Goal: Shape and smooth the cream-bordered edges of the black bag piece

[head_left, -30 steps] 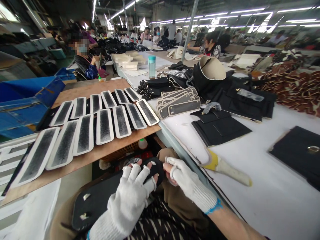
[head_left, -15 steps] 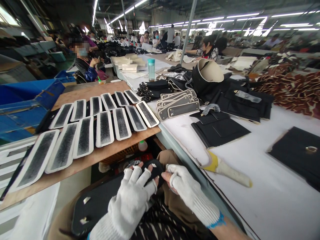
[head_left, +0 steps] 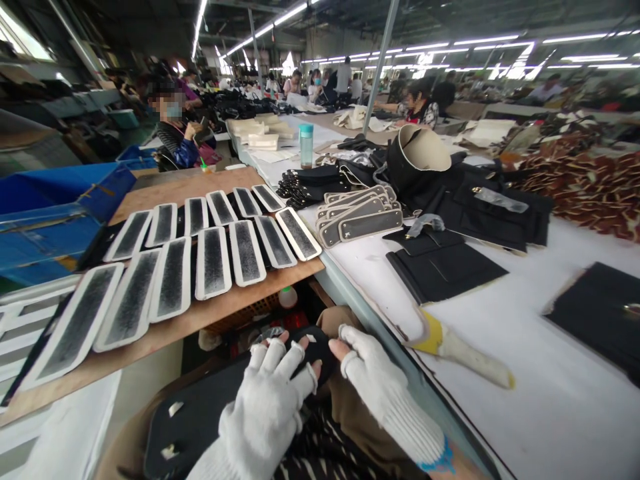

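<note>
A long black leather-like panel with rounded ends lies across my lap. Small pale tabs and a metal fitting show at its near left end, and another pale tab at its far right end. My left hand, in a white fingerless knit glove, rests flat on the panel with fingers spread. At the panel's right end is my right hand, gloved alike. Its thumb meets the rim, and the other fingers curl around the edge, mostly hidden.
On my left, a brown board bears rows of white-edged black strips. The white-topped table at right carries a yellow-and-cream brush-like tool, stacked grey straps, black bag panels and a bottle. Blue bins stand left; people sit beyond.
The view has shifted slightly, so surroundings sit a little lower and farther right. My left hand stays on the panel; my right hand has moved slightly right along its end.
</note>
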`<state>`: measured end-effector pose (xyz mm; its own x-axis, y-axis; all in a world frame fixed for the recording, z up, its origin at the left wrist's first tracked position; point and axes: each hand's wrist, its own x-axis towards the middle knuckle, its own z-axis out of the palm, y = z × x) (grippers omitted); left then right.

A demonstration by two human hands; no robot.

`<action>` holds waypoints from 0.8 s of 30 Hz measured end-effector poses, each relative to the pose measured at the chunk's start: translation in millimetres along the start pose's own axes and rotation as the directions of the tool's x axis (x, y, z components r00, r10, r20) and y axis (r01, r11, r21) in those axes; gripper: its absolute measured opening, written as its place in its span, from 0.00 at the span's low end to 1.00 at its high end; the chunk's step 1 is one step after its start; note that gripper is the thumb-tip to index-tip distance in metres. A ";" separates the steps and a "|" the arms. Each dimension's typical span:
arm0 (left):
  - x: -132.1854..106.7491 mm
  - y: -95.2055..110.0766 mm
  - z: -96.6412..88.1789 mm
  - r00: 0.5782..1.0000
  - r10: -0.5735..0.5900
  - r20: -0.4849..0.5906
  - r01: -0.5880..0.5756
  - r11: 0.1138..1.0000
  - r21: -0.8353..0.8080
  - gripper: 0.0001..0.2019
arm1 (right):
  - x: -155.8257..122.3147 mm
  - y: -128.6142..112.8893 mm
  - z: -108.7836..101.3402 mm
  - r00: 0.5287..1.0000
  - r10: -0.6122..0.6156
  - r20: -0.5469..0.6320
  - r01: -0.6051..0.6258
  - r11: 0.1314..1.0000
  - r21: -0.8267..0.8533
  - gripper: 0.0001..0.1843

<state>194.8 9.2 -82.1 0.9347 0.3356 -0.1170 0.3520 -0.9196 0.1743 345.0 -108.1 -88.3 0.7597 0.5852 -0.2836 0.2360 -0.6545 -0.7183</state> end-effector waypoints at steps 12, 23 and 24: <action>-2.1 8.7 -2.3 0.969 -0.231 0.082 0.238 0.968 -0.084 0.37 | 23.3 -22.7 49.5 0.995 -0.102 -0.018 0.102 0.994 0.039 0.26; 5.7 6.0 -7.3 0.987 -0.157 -0.041 0.154 0.985 -0.084 0.24 | 25.1 -15.1 51.3 0.959 -0.264 -0.104 0.248 0.959 -0.139 0.25; 7.4 6.7 -10.7 0.985 -0.168 -0.032 0.165 0.983 -0.083 0.27 | 25.6 -14.9 51.1 0.956 -0.268 -0.119 0.248 0.956 -0.158 0.24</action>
<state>204.6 7.8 -71.4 0.8632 0.4921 -0.1129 0.5045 -0.8312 0.2336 330.0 -58.8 -117.3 0.7350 0.6780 -0.0031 0.5100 -0.5559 -0.6565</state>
